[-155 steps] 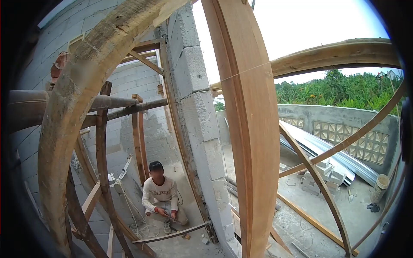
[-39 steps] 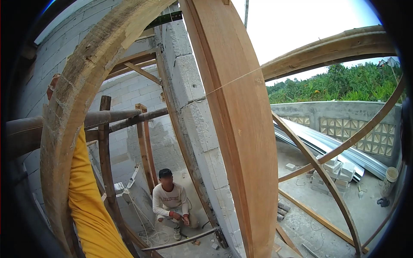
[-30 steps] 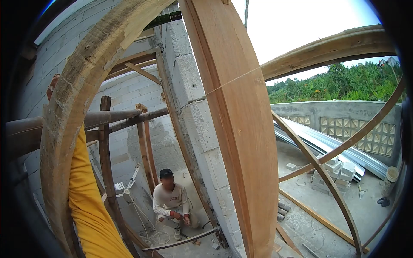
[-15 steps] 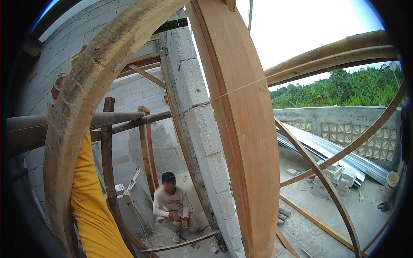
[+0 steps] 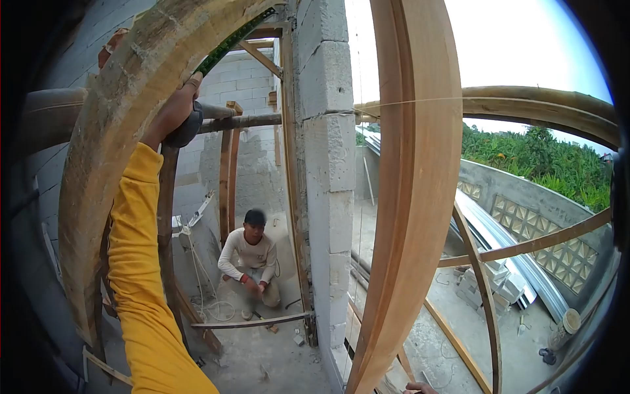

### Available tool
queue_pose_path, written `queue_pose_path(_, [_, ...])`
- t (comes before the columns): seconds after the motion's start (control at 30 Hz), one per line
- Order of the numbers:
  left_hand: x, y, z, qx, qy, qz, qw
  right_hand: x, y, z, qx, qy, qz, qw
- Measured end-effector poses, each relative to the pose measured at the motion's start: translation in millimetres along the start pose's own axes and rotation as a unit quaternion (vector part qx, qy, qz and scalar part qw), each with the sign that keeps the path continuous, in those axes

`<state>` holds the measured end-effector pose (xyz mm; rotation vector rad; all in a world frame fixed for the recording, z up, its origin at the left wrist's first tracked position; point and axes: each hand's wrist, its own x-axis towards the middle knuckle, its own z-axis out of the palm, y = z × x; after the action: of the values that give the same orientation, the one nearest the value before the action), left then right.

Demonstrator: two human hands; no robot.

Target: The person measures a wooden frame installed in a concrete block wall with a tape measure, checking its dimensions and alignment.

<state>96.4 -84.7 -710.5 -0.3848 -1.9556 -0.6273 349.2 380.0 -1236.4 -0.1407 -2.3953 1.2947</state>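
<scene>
My left hand (image 5: 178,111), at the end of a yellow sleeve, is raised beside a rough timber beam (image 5: 121,118). It is closed around what looks like a tape measure (image 5: 186,129), with a dark rounded case under the palm. A dark green marked strip (image 5: 236,41) runs from the fingers up along the beam's edge. At the bottom edge, only a few fingertips of my right hand (image 5: 420,389) show, near the foot of a planed wooden frame post (image 5: 426,164); its grip is cut off from view.
A co-worker (image 5: 249,256) crouches on the floor below, by the grey block wall (image 5: 328,151). A string (image 5: 407,101) crosses the post. Bamboo poles (image 5: 538,105) run across at height. Metal sheets (image 5: 525,262), stacked blocks (image 5: 489,285) and a bucket (image 5: 569,322) lie right.
The view has turned, so the wooden post now sits further right. My left hand and the marked strip have come into view beside the beam. Fingertips of my right hand appear at the bottom.
</scene>
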Motion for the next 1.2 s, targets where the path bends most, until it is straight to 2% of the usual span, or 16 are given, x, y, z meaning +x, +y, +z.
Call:
queue_pose_path(0.07, [-29.7, -20.4, 3.4, 0.03, -0.008, 0.014, 0.999, 3.8, -8.4, -16.2, 0.023, -0.074, 0.1, 0.992])
queue_pose_path(0.2, [-85.6, -22.7, -3.9, 0.044, -0.022, -0.013, 0.999, 7.9, 0.4, -36.9, -0.019, -0.073, 0.059, 0.995])
queue_pose_path(0.23, [-87.3, -43.7, -7.2, 0.063, 0.007, 0.038, 0.997, 9.3, -7.9, -43.9, -0.033, -0.077, 0.061, 0.995])
queue_pose_path(0.3, [-98.9, -35.3, -19.4, 0.036, -0.007, -0.013, 0.999, 18.3, -44.9, -59.4, -0.089, -0.094, 0.082, 0.988])
queue_pose_path(0.33, [-99.2, -35.8, -20.9, 0.019, 0.001, -0.026, 0.999, 18.2, -36.3, -60.7, -0.055, -0.077, 0.058, 0.994])
queue_pose_path(0.43, [-96.6, -60.6, -34.8, 0.104, 0.036, 0.063, 0.992, 22.5, -50.1, -66.7, -0.078, -0.074, 0.036, 0.994])
queue_pose_path(0.5, [-97.2, -42.5, -27.7, 0.142, 0.048, 0.051, 0.987, 28.6, -58.7, -68.3, -0.08, -0.059, 0.048, 0.994])
queue_pose_path(0.6, [-82.5, -35.0, -19.2, 0.175, 0.071, 0.039, 0.981, 38.5, -67.6, -60.4, -0.071, -0.022, -0.023, 0.997])
queue_pose_path(0.67, [-66.6, -38.5, -8.2, 0.142, 0.118, 0.087, 0.979, 45.9, -89.7, -54.5, -0.056, 0.012, -0.059, 0.997])
queue_pose_path(0.8, [-7.2, -76.4, 0.8, 0.288, 0.188, 0.142, 0.928, 67.1, -120.7, -40.6, -0.053, 0.092, -0.179, 0.978])
queue_pose_path(0.87, [12.6, -68.7, 13.0, 0.317, 0.157, 0.124, 0.927, 81.0, -150.8, -37.6, -0.058, 0.124, -0.233, 0.963])
queue_pose_path(0.9, [24.4, -67.4, 21.1, 0.283, 0.181, 0.173, 0.926, 87.7, -163.7, -38.1, -0.065, 0.128, -0.256, 0.956])
queue_pose_path(1.03, [83.2, -65.2, 50.5, 0.238, 0.217, 0.197, 0.926, 111.4, -209.2, -34.4, -0.062, 0.185, -0.289, 0.937])
queue_pose_path(1.1, [74.0, -30.1, 56.7, 0.18, 0.201, 0.125, 0.955, 123.2, -207.8, -26.9, -0.086, 0.22, -0.306, 0.922])
queue_pose_path(1.13, [65.7, -14.1, 49.7, 0.276, 0.164, 0.102, 0.941, 124.7, -202.4, -25.8, -0.101, 0.222, -0.311, 0.919])
queue_pose_path(1.2, [42.6, -0.7, 54.8, 0.262, 0.159, 0.167, 0.937, 115.9, -188.0, -26.0, -0.104, 0.19, -0.325, 0.921])
